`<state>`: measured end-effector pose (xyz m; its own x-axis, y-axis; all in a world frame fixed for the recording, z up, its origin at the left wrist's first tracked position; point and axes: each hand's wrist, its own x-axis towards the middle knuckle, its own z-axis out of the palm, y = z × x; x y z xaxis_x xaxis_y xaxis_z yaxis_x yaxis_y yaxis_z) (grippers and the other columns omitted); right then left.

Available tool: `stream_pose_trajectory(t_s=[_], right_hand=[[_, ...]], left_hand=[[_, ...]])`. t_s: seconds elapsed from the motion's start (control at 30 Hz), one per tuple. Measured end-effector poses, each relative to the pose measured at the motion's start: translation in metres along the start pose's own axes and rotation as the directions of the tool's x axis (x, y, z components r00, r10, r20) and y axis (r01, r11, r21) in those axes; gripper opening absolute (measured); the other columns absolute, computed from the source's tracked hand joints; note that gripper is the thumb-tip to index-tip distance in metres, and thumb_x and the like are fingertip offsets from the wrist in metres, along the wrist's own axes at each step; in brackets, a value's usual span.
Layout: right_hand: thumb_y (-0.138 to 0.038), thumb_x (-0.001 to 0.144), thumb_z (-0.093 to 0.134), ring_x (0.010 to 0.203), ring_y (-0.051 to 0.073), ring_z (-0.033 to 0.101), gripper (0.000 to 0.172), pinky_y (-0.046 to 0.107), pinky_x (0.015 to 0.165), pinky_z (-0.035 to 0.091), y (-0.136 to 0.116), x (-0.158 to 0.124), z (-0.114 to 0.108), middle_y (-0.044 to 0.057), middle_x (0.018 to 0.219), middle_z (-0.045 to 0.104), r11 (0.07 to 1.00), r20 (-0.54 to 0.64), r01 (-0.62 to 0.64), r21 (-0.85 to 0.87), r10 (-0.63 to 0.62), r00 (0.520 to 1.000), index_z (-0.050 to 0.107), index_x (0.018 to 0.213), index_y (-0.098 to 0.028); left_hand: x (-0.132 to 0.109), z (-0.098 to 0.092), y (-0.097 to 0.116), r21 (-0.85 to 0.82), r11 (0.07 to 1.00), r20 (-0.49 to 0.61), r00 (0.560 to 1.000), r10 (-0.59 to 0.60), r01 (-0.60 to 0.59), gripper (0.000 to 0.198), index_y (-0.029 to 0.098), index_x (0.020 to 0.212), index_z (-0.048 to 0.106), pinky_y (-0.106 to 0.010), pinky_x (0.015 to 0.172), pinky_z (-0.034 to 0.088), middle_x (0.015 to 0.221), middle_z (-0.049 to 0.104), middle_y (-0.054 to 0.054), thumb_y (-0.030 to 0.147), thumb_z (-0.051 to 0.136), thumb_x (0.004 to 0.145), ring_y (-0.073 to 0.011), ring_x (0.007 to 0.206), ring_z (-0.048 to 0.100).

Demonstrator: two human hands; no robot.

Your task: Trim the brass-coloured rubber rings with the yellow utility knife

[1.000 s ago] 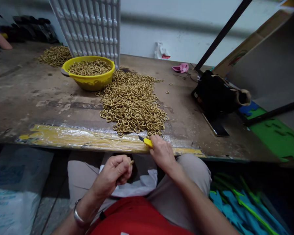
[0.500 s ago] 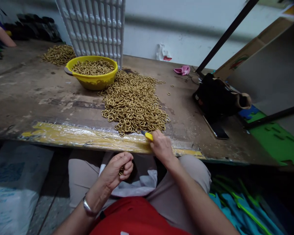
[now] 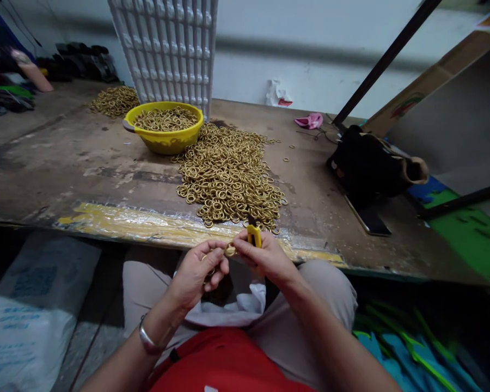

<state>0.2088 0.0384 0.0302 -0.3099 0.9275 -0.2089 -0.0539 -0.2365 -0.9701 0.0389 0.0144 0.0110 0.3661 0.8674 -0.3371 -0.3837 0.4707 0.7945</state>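
Fingertips of both hands meet at a brass-coloured ring just in front of the table edge. My left hand is closed, pinching that ring, with more rings partly hidden inside its curled fingers. In my right hand is a yellow utility knife, its dark tip pointing up and away, while thumb and finger touch the ring's right side. Just beyond the hands lies a large pile of rings on the table. Below them, a white bag sits open in my lap, its contents too dark to make out.
A yellow basin full of rings stands behind the pile, before a grey ribbed plastic panel. Another ring heap lies farther left. To the right are a black cloth item and a phone. Yellow tape covers the table edge.
My right hand has moved from the pile's front edge toward my left hand, and a ring now shows between them. The knife has turned upright. My left hand has risen slightly.
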Motion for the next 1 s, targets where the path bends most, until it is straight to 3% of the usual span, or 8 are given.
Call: stream_pose_trajectory(t_s=[0.23, 0.33, 0.43, 0.5, 0.63, 0.73, 0.87, 1.0], right_hand=[[-0.047, 0.080, 0.062, 0.042, 0.005, 0.032, 0.034, 0.019, 0.041, 0.024, 0.007, -0.011, 0.016, -0.004, 0.053, 0.051, 0.993, 0.020, 0.002, 0.121, -0.004, 1.000, 0.055, 0.072, -0.015], [-0.047, 0.084, 0.058, 0.043, 0.005, 0.030, 0.033, 0.019, 0.042, 0.024, 0.011, -0.014, 0.018, -0.004, 0.054, 0.049, 0.993, 0.020, 0.012, 0.119, -0.015, 1.000, 0.054, 0.074, -0.016], [-0.043, 0.088, 0.051, 0.049, 0.008, 0.035, 0.031, 0.021, 0.047, 0.028, 0.014, -0.016, 0.015, -0.002, 0.060, 0.051, 0.991, -0.031, 0.079, -0.112, -0.083, 0.996, 0.053, 0.072, -0.016], [-0.034, 0.090, 0.049, 0.058, 0.010, 0.043, 0.027, 0.022, 0.056, 0.034, 0.015, -0.019, 0.012, 0.000, 0.065, 0.053, 0.894, -0.037, 0.170, -0.414, -0.203, 0.978, 0.055, 0.070, -0.016], [-0.007, 0.078, 0.048, 0.074, 0.016, 0.054, 0.016, 0.025, 0.066, 0.036, 0.016, -0.027, 0.007, 0.004, 0.080, 0.059, 0.477, 0.077, 0.217, -0.851, -0.295, 0.952, 0.060, 0.084, -0.016], [-0.002, 0.075, 0.047, 0.076, 0.017, 0.056, 0.023, 0.025, 0.066, 0.036, 0.015, -0.031, 0.010, 0.005, 0.085, 0.061, 0.290, 0.074, 0.145, -0.946, -0.243, 0.967, 0.059, 0.087, -0.017], [-0.002, 0.077, 0.046, 0.081, 0.017, 0.059, 0.025, 0.024, 0.067, 0.036, 0.015, -0.026, 0.010, 0.005, 0.090, 0.064, 0.203, 0.059, 0.095, -0.975, -0.175, 0.983, 0.058, 0.092, -0.017], [-0.006, 0.082, 0.044, 0.078, 0.018, 0.061, 0.021, 0.026, 0.064, 0.033, 0.021, -0.017, -0.009, 0.007, 0.087, 0.067, 0.079, -0.124, -0.118, -0.990, -0.080, 0.989, 0.058, 0.092, -0.017]], left_hand=[[-0.005, 0.001, -0.005, -0.118, 0.990, 0.199, 0.979, -0.048, 0.073, 0.025, 0.013, 0.084, 0.058, -0.012, 0.034, 0.024, 0.080, 0.062, -0.005, 0.032, 0.073, 0.077, -0.0033, 0.044, 0.043], [-0.007, 0.001, -0.005, -0.117, 0.992, 0.194, 0.981, -0.031, 0.054, 0.025, 0.011, 0.081, 0.061, -0.012, 0.035, 0.026, 0.080, 0.061, -0.006, 0.032, 0.074, 0.075, -0.0031, 0.047, 0.042], [-0.008, 0.000, -0.003, -0.060, 0.997, 0.115, 0.993, -0.033, 0.041, 0.027, 0.011, 0.079, 0.061, -0.013, 0.036, 0.027, 0.073, 0.058, -0.003, 0.034, 0.074, 0.075, -0.0028, 0.046, 0.040], [-0.009, 0.000, -0.001, -0.007, 1.000, 0.051, 0.998, -0.024, 0.024, 0.029, 0.012, 0.080, 0.059, -0.013, 0.036, 0.027, 0.071, 0.056, -0.002, 0.036, 0.074, 0.075, -0.0035, 0.046, 0.040], [-0.010, -0.003, -0.002, 0.130, 0.991, 0.001, 1.000, 0.025, -0.025, 0.032, 0.015, 0.077, 0.053, -0.013, 0.035, 0.025, 0.063, 0.050, 0.002, 0.042, 0.069, 0.078, -0.0043, 0.045, 0.038], [-0.010, -0.008, -0.007, 0.222, 0.973, 0.009, 0.998, 0.067, -0.067, 0.030, 0.016, 0.078, 0.051, -0.014, 0.036, 0.026, 0.062, 0.048, 0.003, 0.043, 0.065, 0.082, -0.0046, 0.045, 0.037], [-0.015, -0.006, -0.004, 0.277, 0.953, 0.065, 0.992, 0.107, -0.121, 0.025, 0.017, 0.079, 0.049, -0.016, 0.039, 0.024, 0.059, 0.042, 0.005, 0.039, 0.059, 0.086, -0.0050, 0.044, 0.033], [-0.033, 0.007, 0.017, 0.391, 0.877, 0.269, 0.946, 0.182, -0.280, 0.023, 0.016, 0.068, 0.048, -0.020, 0.052, 0.034, 0.065, 0.046, 0.001, 0.026, 0.058, 0.086, -0.0082, 0.057, 0.041]])
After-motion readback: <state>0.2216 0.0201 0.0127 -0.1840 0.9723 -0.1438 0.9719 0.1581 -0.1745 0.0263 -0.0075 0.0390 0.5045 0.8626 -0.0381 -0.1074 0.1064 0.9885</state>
